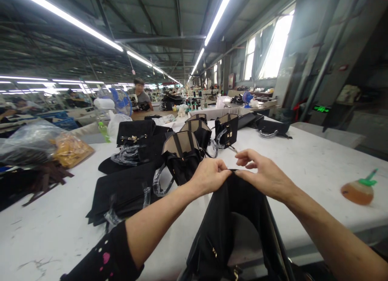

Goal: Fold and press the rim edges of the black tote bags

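Below and between my hands stands a soft black fabric bag (210, 224), its mouth gaping and a small gold zipper pull (214, 252) on its near side. My left hand (207, 176) is nearly closed, thumb and bent fingers pinching the bag's top edge. My right hand (266, 174) is partly spread: the thumb presses that edge just beside my left thumb, while the curled fingers stand lifted, a gap below them.

Left of my left forearm lies a pile of flat black bag pieces (121, 188) with handles (159, 182) wrapped in clear plastic. Well off to the right of my right hand, a squat rounded bottle of amber liquid (357, 193) with a green cap sits on the white-covered table (315, 172).

Just beyond my left hand stands a black handbag with beige lining panels (183, 165); past my fingertips is a boxy black handbag with gold hardware (232, 131). Farther, beyond my left hand, are a blue-and-white fan (123, 101) and a person in a grey top (143, 98).
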{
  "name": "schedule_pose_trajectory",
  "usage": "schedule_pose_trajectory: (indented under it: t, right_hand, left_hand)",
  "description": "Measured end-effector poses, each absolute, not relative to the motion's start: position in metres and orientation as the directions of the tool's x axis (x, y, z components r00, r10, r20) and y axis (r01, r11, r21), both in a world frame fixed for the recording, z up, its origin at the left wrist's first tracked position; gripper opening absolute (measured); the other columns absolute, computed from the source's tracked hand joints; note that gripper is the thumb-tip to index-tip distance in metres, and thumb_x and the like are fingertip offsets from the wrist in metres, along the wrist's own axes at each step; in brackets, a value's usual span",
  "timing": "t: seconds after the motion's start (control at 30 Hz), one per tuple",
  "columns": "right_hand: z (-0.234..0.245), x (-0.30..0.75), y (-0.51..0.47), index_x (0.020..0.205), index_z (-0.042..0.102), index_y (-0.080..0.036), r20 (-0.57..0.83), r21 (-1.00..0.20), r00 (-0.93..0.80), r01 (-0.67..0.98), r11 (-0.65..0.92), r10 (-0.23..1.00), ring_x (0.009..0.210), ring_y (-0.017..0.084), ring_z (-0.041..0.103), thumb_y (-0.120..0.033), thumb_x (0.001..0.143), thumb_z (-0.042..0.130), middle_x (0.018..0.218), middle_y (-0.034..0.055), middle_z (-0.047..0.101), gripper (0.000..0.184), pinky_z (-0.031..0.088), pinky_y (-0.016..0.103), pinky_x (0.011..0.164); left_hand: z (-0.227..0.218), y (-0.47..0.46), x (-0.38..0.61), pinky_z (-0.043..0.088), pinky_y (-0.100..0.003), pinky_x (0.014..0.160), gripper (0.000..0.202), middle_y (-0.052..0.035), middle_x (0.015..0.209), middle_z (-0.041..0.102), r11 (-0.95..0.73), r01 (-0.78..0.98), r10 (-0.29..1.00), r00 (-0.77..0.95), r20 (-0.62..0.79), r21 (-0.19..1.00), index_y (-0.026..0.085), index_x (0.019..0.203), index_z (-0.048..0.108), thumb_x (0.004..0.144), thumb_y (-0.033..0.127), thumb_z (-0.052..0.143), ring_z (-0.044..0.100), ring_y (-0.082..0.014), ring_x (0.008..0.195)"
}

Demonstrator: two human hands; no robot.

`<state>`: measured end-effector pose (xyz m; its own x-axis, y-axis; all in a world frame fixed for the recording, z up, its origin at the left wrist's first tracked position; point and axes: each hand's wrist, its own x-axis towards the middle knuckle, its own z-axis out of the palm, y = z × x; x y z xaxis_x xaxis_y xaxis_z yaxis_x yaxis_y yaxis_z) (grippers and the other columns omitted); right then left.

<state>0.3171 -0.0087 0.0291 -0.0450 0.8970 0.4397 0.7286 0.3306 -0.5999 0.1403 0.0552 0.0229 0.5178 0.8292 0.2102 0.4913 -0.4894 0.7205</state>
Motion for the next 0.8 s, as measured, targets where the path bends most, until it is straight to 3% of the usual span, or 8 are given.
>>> schedule_pose_trajectory:
  t: [0.13, 0.3, 0.37, 0.43, 0.5, 0.57, 0.67, 0.8]
  right_hand:
    - [0.018, 0.339, -0.035, 0.110, 0.058, -0.021, 0.415, -0.801, 0.190, 0.539, 0.259, 0.890, 0.091, 0.021, 0.064, -0.045, 0.080, 0.063, 0.102, 0.0076, 0.067, 0.039, 0.052, 0.034, 0.079]
    - [-0.021, 0.362, -0.072, 0.117, 0.057, -0.025, 0.297, -0.869, 0.265, 0.473, 0.145, 0.917, 0.107, 0.028, 0.061, -0.054, 0.081, 0.058, 0.119, 0.0112, 0.064, 0.046, 0.054, 0.037, 0.085]
    - [-0.036, 0.363, -0.082, 0.125, 0.051, -0.028, 0.269, -0.858, 0.249, 0.500, 0.114, 0.930, 0.117, 0.028, 0.056, -0.053, 0.079, 0.061, 0.131, 0.0098, 0.057, 0.054, 0.051, 0.039, 0.093]
    - [-0.047, 0.360, -0.088, 0.128, 0.049, -0.029, 0.262, -0.839, 0.287, 0.540, 0.070, 0.921, 0.119, 0.029, 0.054, -0.053, 0.075, 0.066, 0.135, 0.0089, 0.054, 0.061, 0.048, 0.041, 0.097]
    - [-0.052, 0.355, -0.090, 0.125, 0.051, -0.027, 0.261, -0.830, 0.343, 0.557, 0.028, 0.902, 0.114, 0.029, 0.057, -0.054, 0.072, 0.068, 0.131, 0.0092, 0.057, 0.062, 0.051, 0.041, 0.093]
    - [-0.052, 0.352, -0.089, 0.121, 0.054, -0.026, 0.253, -0.834, 0.356, 0.552, 0.016, 0.899, 0.110, 0.029, 0.060, -0.053, 0.073, 0.067, 0.125, 0.0094, 0.061, 0.057, 0.052, 0.040, 0.090]
    - [-0.050, 0.353, -0.086, 0.117, 0.055, -0.024, 0.252, -0.840, 0.331, 0.542, 0.035, 0.910, 0.111, 0.028, 0.059, -0.051, 0.076, 0.066, 0.119, 0.0084, 0.063, 0.050, 0.048, 0.042, 0.095]
    - [-0.045, 0.359, -0.081, 0.111, 0.055, -0.024, 0.243, -0.857, 0.315, 0.513, 0.051, 0.917, 0.106, 0.025, 0.060, -0.050, 0.078, 0.064, 0.110, 0.0052, 0.066, 0.042, 0.045, 0.041, 0.095]
  left_hand:
    - [0.027, 0.056, 0.117, 0.035, -0.023, 0.055, 0.015, -0.0004, 0.058, 0.060, -0.445, 0.623, 0.896, 0.310, 0.319, 0.644, 0.017, 0.060, 0.062, 0.071, 0.026, 0.057, 0.053, -0.0135, 0.059]
    - [0.018, 0.063, 0.102, 0.036, -0.026, 0.057, 0.013, -0.0002, 0.057, 0.056, -0.317, 0.725, 0.945, 0.190, 0.265, 0.612, 0.018, 0.058, 0.055, 0.071, 0.022, 0.056, 0.052, -0.0153, 0.059]
    - [0.019, 0.060, 0.104, 0.039, -0.028, 0.060, 0.006, -0.0001, 0.064, 0.057, -0.360, 0.775, 0.929, 0.245, 0.278, 0.519, 0.019, 0.069, 0.058, 0.073, 0.024, 0.056, 0.053, -0.0164, 0.063]
    - [0.027, 0.054, 0.109, 0.043, -0.031, 0.068, 0.018, -0.0022, 0.083, 0.059, -0.483, 0.790, 0.861, 0.350, 0.370, 0.377, 0.021, 0.089, 0.059, 0.071, 0.026, 0.062, 0.055, -0.0191, 0.077]
    - [0.039, 0.047, 0.118, 0.045, -0.034, 0.081, 0.037, -0.0046, 0.105, 0.054, -0.665, 0.714, 0.720, 0.534, 0.443, 0.218, 0.022, 0.103, 0.057, 0.068, 0.023, 0.068, 0.051, -0.0219, 0.097]
    - [0.050, 0.044, 0.130, 0.044, -0.035, 0.088, 0.041, -0.0052, 0.113, 0.049, -0.841, 0.531, 0.522, 0.748, 0.411, 0.102, 0.024, 0.106, 0.059, 0.067, 0.018, 0.071, 0.046, -0.0228, 0.105]
    - [0.056, 0.045, 0.148, 0.044, -0.036, 0.089, 0.034, -0.0060, 0.110, 0.048, -0.958, 0.279, 0.284, 0.911, 0.299, 0.058, 0.023, 0.103, 0.065, 0.069, 0.019, 0.072, 0.044, -0.0225, 0.102]
    - [0.051, 0.052, 0.162, 0.042, -0.039, 0.089, 0.022, -0.0069, 0.104, 0.050, -0.963, 0.263, 0.267, 0.926, 0.267, 0.048, 0.021, 0.093, 0.070, 0.074, 0.031, 0.072, 0.043, -0.0237, 0.101]
